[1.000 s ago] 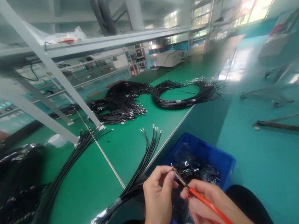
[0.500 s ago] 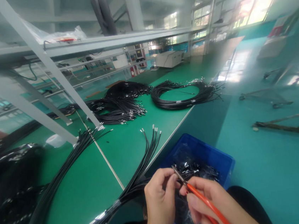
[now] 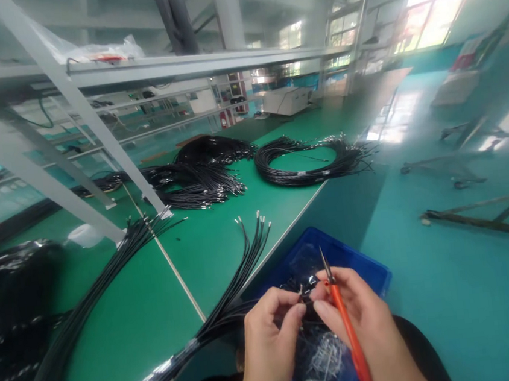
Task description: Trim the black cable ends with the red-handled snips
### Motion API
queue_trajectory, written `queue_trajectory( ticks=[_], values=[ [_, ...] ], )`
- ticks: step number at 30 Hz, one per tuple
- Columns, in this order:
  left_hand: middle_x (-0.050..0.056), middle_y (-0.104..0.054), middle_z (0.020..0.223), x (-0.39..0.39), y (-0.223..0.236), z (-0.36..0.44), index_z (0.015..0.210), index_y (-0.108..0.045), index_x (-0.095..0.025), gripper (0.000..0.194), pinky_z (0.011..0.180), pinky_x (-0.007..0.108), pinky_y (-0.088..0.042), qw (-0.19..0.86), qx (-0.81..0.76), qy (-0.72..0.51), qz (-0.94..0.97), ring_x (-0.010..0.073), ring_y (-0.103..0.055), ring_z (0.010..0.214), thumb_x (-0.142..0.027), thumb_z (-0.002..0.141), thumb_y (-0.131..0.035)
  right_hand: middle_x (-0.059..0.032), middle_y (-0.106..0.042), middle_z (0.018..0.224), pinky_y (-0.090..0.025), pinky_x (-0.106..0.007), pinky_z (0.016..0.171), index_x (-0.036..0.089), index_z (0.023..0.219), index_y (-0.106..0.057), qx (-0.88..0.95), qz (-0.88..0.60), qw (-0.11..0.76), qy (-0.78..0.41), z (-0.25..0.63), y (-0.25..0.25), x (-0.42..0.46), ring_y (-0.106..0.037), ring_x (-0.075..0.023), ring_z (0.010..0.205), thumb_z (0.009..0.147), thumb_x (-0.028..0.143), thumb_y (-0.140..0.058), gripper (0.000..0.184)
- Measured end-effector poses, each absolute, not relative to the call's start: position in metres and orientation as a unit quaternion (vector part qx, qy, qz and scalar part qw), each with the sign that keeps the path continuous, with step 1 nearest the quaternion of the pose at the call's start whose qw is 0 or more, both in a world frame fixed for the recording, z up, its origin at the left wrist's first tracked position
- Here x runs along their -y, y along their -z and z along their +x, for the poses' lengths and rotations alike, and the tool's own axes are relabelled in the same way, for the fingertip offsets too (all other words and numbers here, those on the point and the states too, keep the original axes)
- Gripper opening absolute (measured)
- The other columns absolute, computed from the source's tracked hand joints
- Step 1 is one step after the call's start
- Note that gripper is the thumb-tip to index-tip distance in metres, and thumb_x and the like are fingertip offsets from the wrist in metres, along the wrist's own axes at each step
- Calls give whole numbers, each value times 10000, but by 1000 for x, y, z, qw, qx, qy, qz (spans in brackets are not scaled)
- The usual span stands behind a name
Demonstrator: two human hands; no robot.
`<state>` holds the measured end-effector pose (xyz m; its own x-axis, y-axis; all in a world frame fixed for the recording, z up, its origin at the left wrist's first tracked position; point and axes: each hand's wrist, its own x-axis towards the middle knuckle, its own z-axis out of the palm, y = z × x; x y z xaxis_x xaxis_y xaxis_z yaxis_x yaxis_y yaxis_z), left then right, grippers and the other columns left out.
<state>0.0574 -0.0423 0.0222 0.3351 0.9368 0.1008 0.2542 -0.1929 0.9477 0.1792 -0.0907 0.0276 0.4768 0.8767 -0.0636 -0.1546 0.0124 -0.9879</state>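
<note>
Between its thumb and forefinger my left hand (image 3: pixel 272 334) pinches a cable end with a small silvery tip (image 3: pixel 301 290). A bundle of black cables (image 3: pixel 214 325) leads from the table edge toward this hand; which cable the tip belongs to is hidden. In my right hand (image 3: pixel 355 310) lies a pair of pointed pliers (image 3: pixel 349 332) with orange handles, the dark jaws tilted upward and apart from the cable end. Beneath both hands stands a blue bin (image 3: pixel 376 271) holding clear plastic bags and small dark and silvery parts.
Coiled black cables (image 3: pixel 296 175) and cable piles (image 3: pixel 199 184) lie farther along the green table (image 3: pixel 213 231). White shelf posts (image 3: pixel 97 125) rise at the left beside a white roll (image 3: pixel 84 235). A dark, shiny heap (image 3: pixel 15 300) is at far left. A wheeled stand (image 3: pixel 476 222) is on the floor at right.
The pliers have drawn away from my left fingertips, and their tip now points up. My right hand has turned and shifted slightly. Clear plastic shows more in the bin.
</note>
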Motion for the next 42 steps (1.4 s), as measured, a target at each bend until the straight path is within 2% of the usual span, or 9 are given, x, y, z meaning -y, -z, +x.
queue_trajectory(
  ticks=[10, 13, 21, 28, 30, 33, 37, 39, 42],
  values=[
    [5, -683, 681, 47, -30, 58, 721, -678, -179, 105, 595, 213, -467, 410, -421, -376, 716, 146, -617, 611, -136, 765, -594, 34, -634, 679, -511, -216, 560, 228, 899, -553, 281, -526, 693, -405, 170, -11, 81, -603, -122, 580, 658, 251, -695, 281],
    [7, -679, 672, 47, -31, 57, 713, -679, -180, 109, 588, 215, -464, 401, -427, -374, 719, 149, -615, 605, -137, 764, -593, 18, -645, 706, -524, -233, 582, 225, 909, -552, 282, -535, 690, -398, 170, -12, 81, -618, -137, 615, 666, 256, -695, 283],
    [24, -654, 646, 52, -34, 61, 704, -692, -198, 122, 545, 216, -440, 328, -447, -360, 750, 156, -590, 562, -178, 773, -593, -62, -671, 874, -521, -319, 690, 224, 955, -542, 319, -656, 618, -292, 163, -23, 85, -647, -213, 778, 740, 287, -641, 245],
    [19, -651, 682, 49, -32, 58, 733, -679, -197, 118, 574, 220, -426, 358, -459, -358, 730, 157, -590, 600, -197, 790, -575, -47, -695, 842, -487, -304, 660, 253, 898, -568, 404, -708, 550, -183, 159, -26, 94, -640, -214, 718, 730, 196, -610, 183],
    [12, -652, 700, 43, -33, 54, 742, -664, -189, 111, 600, 220, -428, 408, -463, -360, 700, 158, -588, 636, -200, 797, -568, -48, -684, 836, -490, -295, 663, 248, 900, -581, 428, -677, 556, -222, 162, -26, 97, -634, -209, 734, 719, 192, -616, 193],
    [1, -638, 704, 35, -36, 48, 762, -657, -177, 86, 631, 217, -426, 494, -446, -366, 650, 154, -565, 673, -214, 788, -584, -35, -671, 778, -491, -272, 652, 226, 926, -579, 421, -587, 569, -393, 178, -25, 99, -629, -186, 734, 671, 201, -669, 271],
    [-4, -618, 681, 29, -41, 42, 750, -666, -158, 104, 653, 211, -414, 572, -405, -376, 606, 142, -537, 682, -229, 785, -598, -67, -693, 730, -362, -192, 416, 155, 917, -589, 392, -413, 490, -661, 205, -23, 100, -483, -68, 426, 641, 342, -714, 356],
    [-3, -614, 674, 28, -43, 41, 737, -669, -152, 111, 656, 209, -411, 594, -390, -377, 594, 138, -534, 678, -228, 785, -603, -80, -696, 733, -288, -180, 389, 137, 933, -592, 374, -377, 459, -712, 212, -22, 101, -418, -44, 395, 667, 348, -679, 350],
    [2, -618, 686, 28, -45, 40, 748, -674, -150, 104, 663, 214, -413, 612, -375, -377, 585, 139, -535, 679, -226, 783, -611, -60, -687, 734, -276, -188, 427, 144, 940, -596, 348, -402, 446, -720, 212, -24, 105, -411, -55, 440, 712, 202, -582, 235]
  ],
)
